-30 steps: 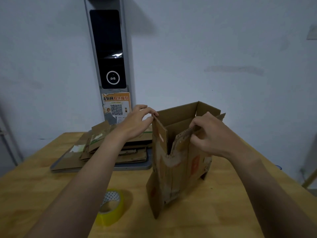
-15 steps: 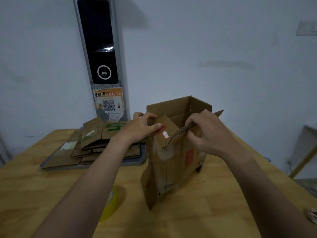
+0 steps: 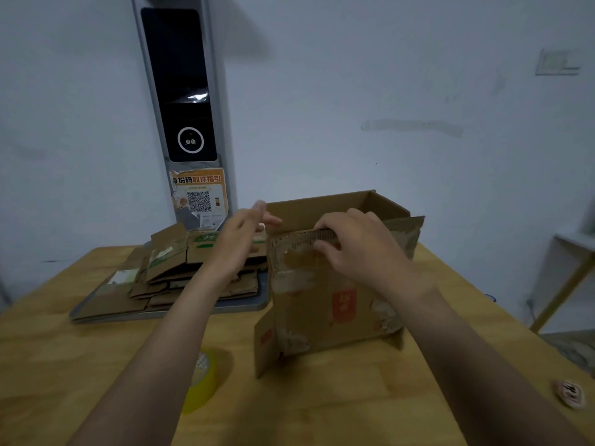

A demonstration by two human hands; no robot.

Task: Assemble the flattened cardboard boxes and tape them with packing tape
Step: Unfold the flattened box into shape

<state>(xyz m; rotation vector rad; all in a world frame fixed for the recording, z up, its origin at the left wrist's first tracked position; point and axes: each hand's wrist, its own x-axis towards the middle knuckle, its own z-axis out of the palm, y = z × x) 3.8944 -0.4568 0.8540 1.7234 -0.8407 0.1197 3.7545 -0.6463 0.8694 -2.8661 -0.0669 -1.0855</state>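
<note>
Cardboard box (image 3: 335, 304) stands squared open on the surface (image 3: 354, 400). Its near top flap (image 3: 289, 252) is pinched by the right hand (image 3: 360, 249); the left hand (image 3: 240, 235) is held flat, empty, beside it. Flap folding is judged underway; tape roll (image 3: 201, 386) required next.

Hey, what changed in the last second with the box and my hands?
The left hand has let go of the left flap of the cardboard box and now hovers open beside it. The box has swung open from a narrow, half-flat shape into a squarer one. The right hand still grips the near top flap. The tape roll and stack of flat boxes stay put.
</note>
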